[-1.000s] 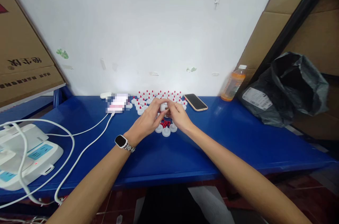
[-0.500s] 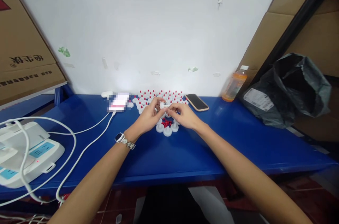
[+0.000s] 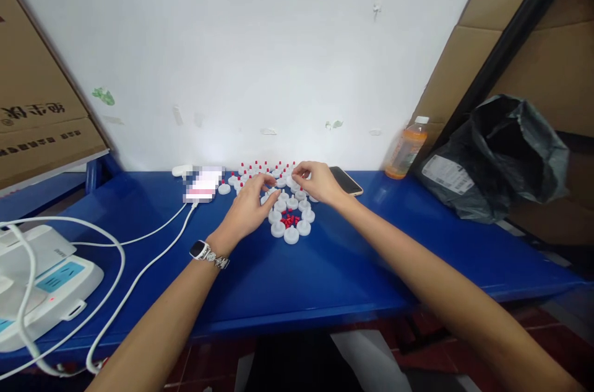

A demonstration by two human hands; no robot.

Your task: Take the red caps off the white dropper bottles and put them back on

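Several round white nozzle caps with red tips (image 3: 224,188) stand in a group by the wall. Nearer the front edge, white caps (image 3: 291,235) without red tips form a ring around a small pile of loose red tips (image 3: 289,219). My right hand (image 3: 319,183) is at the right of the group, its thumb and fingers pinched on a white nozzle cap (image 3: 291,182), partly hidden by the fingertips. To the left of the ring, my left hand (image 3: 250,208) has its thumb and curved fingers apart with nothing in them. It covers some of the caps behind.
Behind my right hand lies a phone (image 3: 346,180). An orange drink bottle (image 3: 406,149) and a dark plastic bag (image 3: 492,157) stand to the right. At left are a power strip (image 3: 69,296), white cables (image 3: 147,268) and a blurred-out device (image 3: 203,185). Cardboard boxes flank the blue table (image 3: 260,287).
My hands were together over the caps on a white piece. Now they are apart: my right hand has moved away toward the wall with a cap, and my left hand has let go.
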